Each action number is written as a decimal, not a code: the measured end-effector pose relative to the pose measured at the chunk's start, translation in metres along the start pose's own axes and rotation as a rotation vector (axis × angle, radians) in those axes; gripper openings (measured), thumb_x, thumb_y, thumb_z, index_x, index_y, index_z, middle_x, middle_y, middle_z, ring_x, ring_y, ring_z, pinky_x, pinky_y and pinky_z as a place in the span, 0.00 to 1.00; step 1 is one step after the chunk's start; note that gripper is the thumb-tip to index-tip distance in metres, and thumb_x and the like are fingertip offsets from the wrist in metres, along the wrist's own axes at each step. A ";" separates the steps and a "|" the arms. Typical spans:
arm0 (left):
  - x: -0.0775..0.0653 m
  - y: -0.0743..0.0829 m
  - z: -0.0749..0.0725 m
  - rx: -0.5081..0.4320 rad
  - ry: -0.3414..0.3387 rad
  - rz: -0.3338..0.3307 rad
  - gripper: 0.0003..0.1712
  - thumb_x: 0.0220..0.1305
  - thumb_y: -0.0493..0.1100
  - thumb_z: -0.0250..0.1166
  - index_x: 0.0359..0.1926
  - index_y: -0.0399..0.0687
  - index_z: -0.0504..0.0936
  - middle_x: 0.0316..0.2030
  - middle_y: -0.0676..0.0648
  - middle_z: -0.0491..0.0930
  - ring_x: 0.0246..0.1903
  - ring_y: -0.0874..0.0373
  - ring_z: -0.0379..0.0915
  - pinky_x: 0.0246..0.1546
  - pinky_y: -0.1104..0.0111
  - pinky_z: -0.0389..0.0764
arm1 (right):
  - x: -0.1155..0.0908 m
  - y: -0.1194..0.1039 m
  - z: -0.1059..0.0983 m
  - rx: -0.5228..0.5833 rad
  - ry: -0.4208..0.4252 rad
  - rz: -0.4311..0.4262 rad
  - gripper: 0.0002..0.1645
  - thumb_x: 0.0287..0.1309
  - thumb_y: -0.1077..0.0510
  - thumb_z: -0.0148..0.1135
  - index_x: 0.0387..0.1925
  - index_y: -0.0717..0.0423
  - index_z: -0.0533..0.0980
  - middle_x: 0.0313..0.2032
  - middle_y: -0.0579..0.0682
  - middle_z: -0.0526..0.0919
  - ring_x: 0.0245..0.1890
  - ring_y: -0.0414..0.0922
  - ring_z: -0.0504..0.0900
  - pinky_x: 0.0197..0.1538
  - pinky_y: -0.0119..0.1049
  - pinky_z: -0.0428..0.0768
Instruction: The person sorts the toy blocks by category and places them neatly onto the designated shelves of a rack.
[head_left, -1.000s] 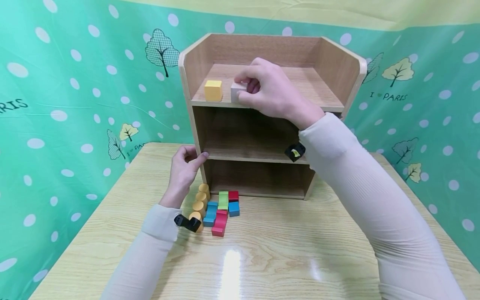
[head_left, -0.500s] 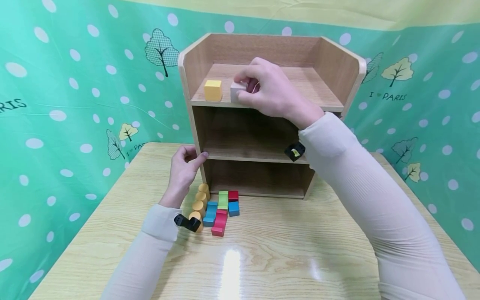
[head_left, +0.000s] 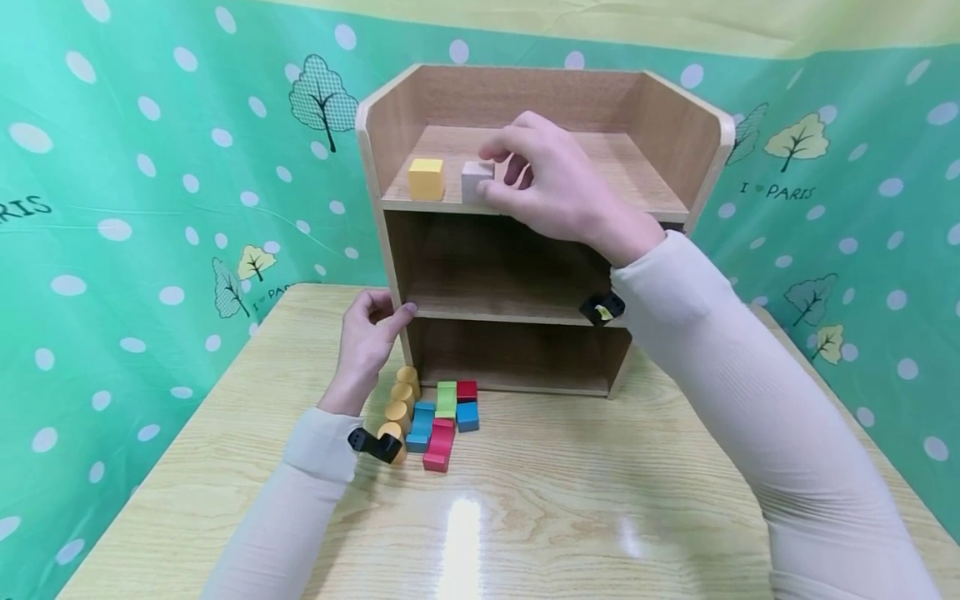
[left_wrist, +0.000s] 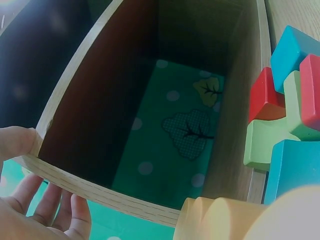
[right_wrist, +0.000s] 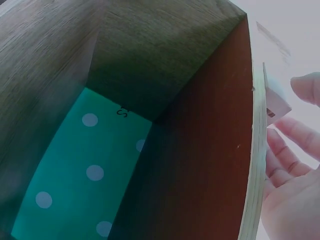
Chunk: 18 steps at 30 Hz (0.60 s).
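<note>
My left hand (head_left: 367, 342) grips the left side panel of a wooden shelf (head_left: 517, 319); its thumb lies on the front edge and the fingers are behind the panel in the left wrist view. On the top deck, a pale grey-white cube (head_left: 475, 182) stands near the front edge, right of a yellow cube (head_left: 427, 180). My right hand (head_left: 551, 179) is just right of the pale cube, fingers loosely bent and parted. In the right wrist view a gap shows between a raised digit and the cube (right_wrist: 276, 102).
On the table by the shelf's lower left lie a row of tan cylinders (head_left: 397, 412), blue (head_left: 421, 427), pink (head_left: 440, 446) and green (head_left: 446, 400) notched blocks, a red block (head_left: 467, 391) and a small blue block (head_left: 468, 417). A patterned green curtain (head_left: 150, 250) hangs behind.
My right hand has loosened from the pale cube and shifted slightly right, its fingers spreading. The cube stays beside the yellow one. My left hand has not moved.
</note>
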<state>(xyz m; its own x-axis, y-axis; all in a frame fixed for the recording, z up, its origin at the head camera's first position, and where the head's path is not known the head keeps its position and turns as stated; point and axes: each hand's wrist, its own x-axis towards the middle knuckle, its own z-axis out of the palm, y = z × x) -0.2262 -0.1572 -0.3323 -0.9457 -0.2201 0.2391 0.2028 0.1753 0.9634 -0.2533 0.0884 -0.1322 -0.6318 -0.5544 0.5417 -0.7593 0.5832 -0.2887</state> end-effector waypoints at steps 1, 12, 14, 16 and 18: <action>0.000 0.000 0.000 0.001 0.000 0.000 0.23 0.60 0.46 0.68 0.52 0.42 0.72 0.49 0.46 0.73 0.49 0.52 0.68 0.52 0.58 0.72 | -0.001 0.000 0.000 0.001 0.004 -0.003 0.21 0.59 0.52 0.61 0.50 0.60 0.77 0.42 0.53 0.73 0.37 0.43 0.74 0.45 0.35 0.75; 0.000 0.000 0.000 -0.006 0.004 0.005 0.22 0.60 0.46 0.68 0.51 0.42 0.72 0.48 0.46 0.73 0.49 0.53 0.68 0.51 0.59 0.72 | -0.011 0.003 -0.002 0.006 0.040 -0.049 0.17 0.59 0.53 0.61 0.47 0.58 0.78 0.39 0.52 0.73 0.35 0.42 0.73 0.42 0.34 0.75; 0.000 0.000 0.000 -0.006 0.005 0.005 0.22 0.60 0.45 0.68 0.51 0.42 0.73 0.48 0.46 0.73 0.49 0.53 0.68 0.51 0.59 0.72 | -0.013 0.003 -0.002 0.003 0.051 -0.060 0.17 0.59 0.54 0.60 0.46 0.58 0.79 0.39 0.52 0.74 0.35 0.42 0.74 0.42 0.34 0.75; 0.000 0.000 0.000 -0.008 0.006 0.005 0.22 0.59 0.45 0.68 0.51 0.42 0.73 0.48 0.46 0.73 0.48 0.53 0.68 0.51 0.59 0.72 | -0.015 0.003 -0.002 0.001 0.065 -0.073 0.16 0.60 0.54 0.60 0.46 0.59 0.79 0.38 0.53 0.74 0.34 0.43 0.74 0.42 0.35 0.75; 0.000 0.001 0.000 -0.006 0.005 0.002 0.22 0.59 0.45 0.68 0.51 0.42 0.73 0.48 0.46 0.73 0.48 0.53 0.68 0.51 0.60 0.72 | -0.018 0.004 -0.002 -0.004 0.080 -0.089 0.16 0.60 0.54 0.59 0.45 0.60 0.79 0.38 0.53 0.75 0.34 0.43 0.75 0.42 0.35 0.75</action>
<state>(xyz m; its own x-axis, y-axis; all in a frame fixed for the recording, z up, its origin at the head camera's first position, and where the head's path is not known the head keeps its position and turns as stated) -0.2265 -0.1571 -0.3317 -0.9440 -0.2249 0.2414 0.2060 0.1698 0.9637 -0.2445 0.1014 -0.1416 -0.5471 -0.5555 0.6262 -0.8113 0.5361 -0.2332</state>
